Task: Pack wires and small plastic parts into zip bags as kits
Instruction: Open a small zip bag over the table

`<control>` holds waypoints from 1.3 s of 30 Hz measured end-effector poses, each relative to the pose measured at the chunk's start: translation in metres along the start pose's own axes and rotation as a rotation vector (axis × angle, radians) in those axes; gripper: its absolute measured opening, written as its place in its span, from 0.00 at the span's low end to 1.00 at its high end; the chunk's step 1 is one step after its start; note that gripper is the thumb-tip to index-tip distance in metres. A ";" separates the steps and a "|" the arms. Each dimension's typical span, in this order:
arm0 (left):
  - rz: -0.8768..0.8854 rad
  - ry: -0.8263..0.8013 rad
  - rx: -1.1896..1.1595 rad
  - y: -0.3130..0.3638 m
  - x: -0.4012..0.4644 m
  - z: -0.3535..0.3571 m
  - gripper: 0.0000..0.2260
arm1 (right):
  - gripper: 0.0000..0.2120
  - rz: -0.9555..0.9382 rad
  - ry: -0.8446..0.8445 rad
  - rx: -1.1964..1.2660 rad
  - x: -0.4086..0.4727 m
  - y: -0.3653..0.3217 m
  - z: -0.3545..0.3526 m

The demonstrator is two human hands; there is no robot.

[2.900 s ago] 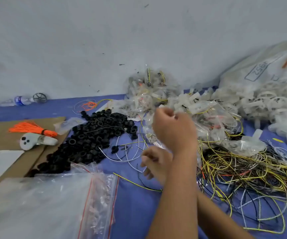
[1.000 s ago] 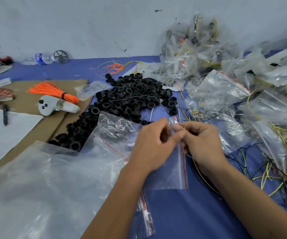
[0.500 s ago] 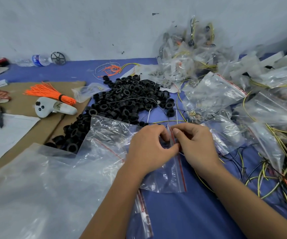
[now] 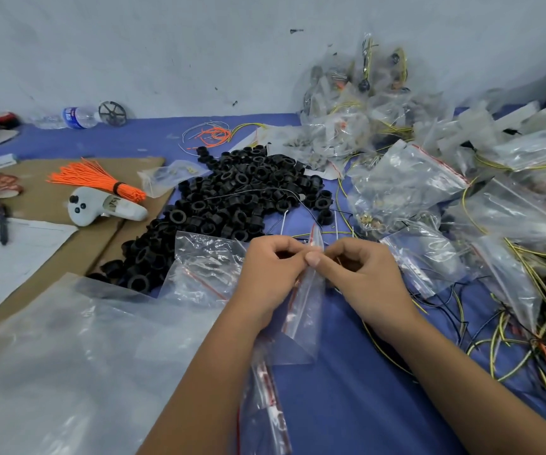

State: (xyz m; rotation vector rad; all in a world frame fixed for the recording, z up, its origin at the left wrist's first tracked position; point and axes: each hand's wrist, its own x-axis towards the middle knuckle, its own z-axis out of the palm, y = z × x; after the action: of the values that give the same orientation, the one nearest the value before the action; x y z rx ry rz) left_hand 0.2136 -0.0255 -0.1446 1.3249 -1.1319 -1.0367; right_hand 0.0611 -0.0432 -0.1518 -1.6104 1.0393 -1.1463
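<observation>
the left hand and the right hand are meeting over the blue table cover, both pinching the red-striped mouth of a small clear zip bag; thumbs and forefingers are pressing together on the strip, remaining fingers curling under. judged purpose: the mouth is being held upright between the two pinches so it can be parted for loading. bag contents cannot be told. relative to the zip bag: the heap of black plastic rings is lying just behind and to the left, within easy reach; loose yellow and black wires are lying to the right; filled kit bags are piling behind right; spare flat bags are lying to the left. a water bottle far behind left is bearing a blue label, unreadable; no other writing legible
</observation>
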 end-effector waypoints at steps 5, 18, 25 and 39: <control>-0.026 -0.041 -0.159 0.001 0.000 0.000 0.13 | 0.14 0.031 -0.068 0.170 0.002 0.001 -0.004; 0.183 0.164 0.024 -0.001 0.003 0.000 0.16 | 0.05 -0.672 0.188 -0.538 -0.007 -0.027 -0.002; 0.370 0.208 0.061 0.011 -0.004 0.000 0.15 | 0.09 -0.374 -0.124 -0.980 -0.006 -0.038 -0.009; 0.442 0.188 0.177 0.006 -0.003 0.005 0.24 | 0.14 -0.423 -0.180 -0.537 -0.002 -0.040 -0.010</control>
State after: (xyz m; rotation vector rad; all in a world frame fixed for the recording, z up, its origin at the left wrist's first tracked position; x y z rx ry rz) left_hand 0.2082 -0.0229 -0.1391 1.2044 -1.3169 -0.4895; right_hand 0.0560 -0.0329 -0.1125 -2.4002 0.9618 -1.0051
